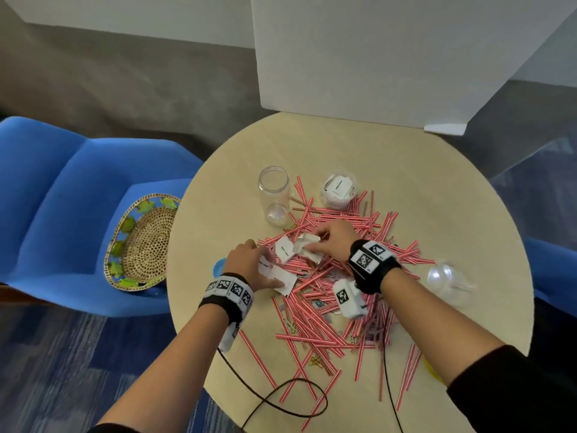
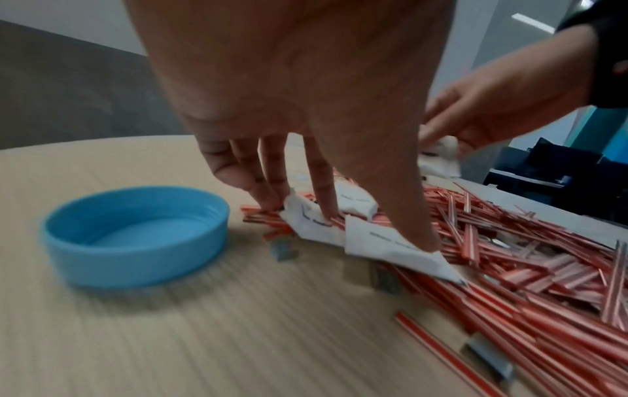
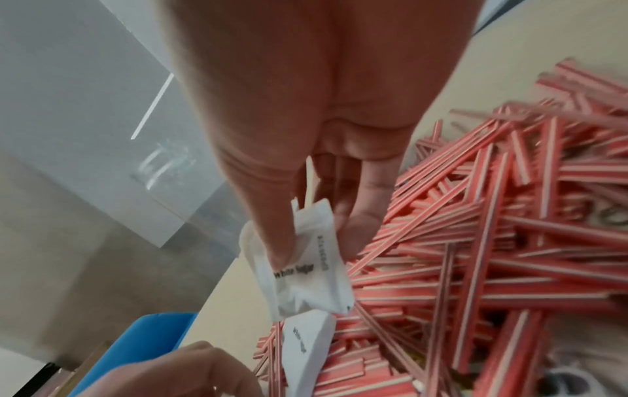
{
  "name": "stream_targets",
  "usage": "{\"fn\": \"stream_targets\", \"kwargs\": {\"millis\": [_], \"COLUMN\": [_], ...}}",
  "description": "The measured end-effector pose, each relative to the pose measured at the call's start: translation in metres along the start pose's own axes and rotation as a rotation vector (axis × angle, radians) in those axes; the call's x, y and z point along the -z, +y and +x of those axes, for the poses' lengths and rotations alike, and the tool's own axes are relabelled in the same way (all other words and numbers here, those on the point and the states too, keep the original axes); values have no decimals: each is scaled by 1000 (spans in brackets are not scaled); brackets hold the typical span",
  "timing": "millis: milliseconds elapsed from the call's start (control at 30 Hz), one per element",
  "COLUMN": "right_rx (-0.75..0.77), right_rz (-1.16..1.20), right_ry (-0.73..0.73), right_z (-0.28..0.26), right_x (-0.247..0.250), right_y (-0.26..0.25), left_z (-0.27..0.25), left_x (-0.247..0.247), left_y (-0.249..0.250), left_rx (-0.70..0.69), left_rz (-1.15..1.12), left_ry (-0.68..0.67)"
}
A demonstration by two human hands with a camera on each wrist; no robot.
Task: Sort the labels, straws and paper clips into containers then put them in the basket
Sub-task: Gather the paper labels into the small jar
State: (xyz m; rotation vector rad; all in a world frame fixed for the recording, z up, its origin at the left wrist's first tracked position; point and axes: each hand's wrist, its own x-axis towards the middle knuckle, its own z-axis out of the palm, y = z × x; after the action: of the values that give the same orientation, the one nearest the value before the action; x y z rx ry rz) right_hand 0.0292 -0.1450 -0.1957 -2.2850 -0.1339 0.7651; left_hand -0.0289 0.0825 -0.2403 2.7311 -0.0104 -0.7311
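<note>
Red-and-white straws (image 1: 327, 310) lie heaped on the round table (image 1: 374, 157), mixed with white labels (image 1: 284, 249) and paper clips (image 1: 315, 360). My left hand (image 1: 265, 260) sits at the heap's left edge and pinches a few labels (image 2: 384, 241) between thumb and fingers. My right hand (image 1: 309, 242) pinches a bunch of labels (image 3: 306, 271) just above the straws (image 3: 475, 268). One more label (image 3: 306, 346) lies between the two hands. A clear tub (image 1: 338, 190) at the back holds labels. An empty clear jar (image 1: 273, 185) stands left of it.
A blue lid (image 2: 136, 236) lies open side up, left of my left hand. A clear container (image 1: 446, 279) lies at the table's right. The woven basket (image 1: 146, 242) sits on a blue chair (image 1: 62, 214) to the left. A white board (image 1: 374, 57) stands behind the table.
</note>
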Motion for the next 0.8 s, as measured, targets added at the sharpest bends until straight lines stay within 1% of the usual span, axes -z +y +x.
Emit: {"fn": "stream_targets", "kwargs": {"millis": [67, 167, 300, 367, 433, 500, 567, 667, 733, 800], "right_rx": [0, 32, 32, 27, 25, 24, 15, -24, -56, -87], "right_rz": [-16, -92, -171, -171, -137, -79, 12, 131, 194, 158], "right_ry": [0, 9, -31, -27, -10, -1, 9, 14, 10, -15], "right_z": [16, 34, 41, 41, 41, 39, 33, 20, 13, 10], "right_x": [-9, -27, -42, -44, -43, -39, -31, -11, 7, 25], "right_y": [-8, -11, -9, -8, -5, -3, -1, 9, 19, 30], "left_z": [-2, -4, -4, -4, -4, -5, -7, -9, -11, -13], "left_x": [-8, -15, -21, -20, -16, -12, -9, -3, 3, 11], "left_y": [2, 3, 4, 4, 5, 5, 5, 3, 0, 0], "left_rx": [-1, 34, 10, -6, -3, 10, 26, 46, 40, 19], "left_rz": [-8, -95, -145, -148, -184, -253, -326, -453, -490, -500], "left_ry": [4, 35, -10, -24, -5, 30, 33, 32, 56, 76]}}
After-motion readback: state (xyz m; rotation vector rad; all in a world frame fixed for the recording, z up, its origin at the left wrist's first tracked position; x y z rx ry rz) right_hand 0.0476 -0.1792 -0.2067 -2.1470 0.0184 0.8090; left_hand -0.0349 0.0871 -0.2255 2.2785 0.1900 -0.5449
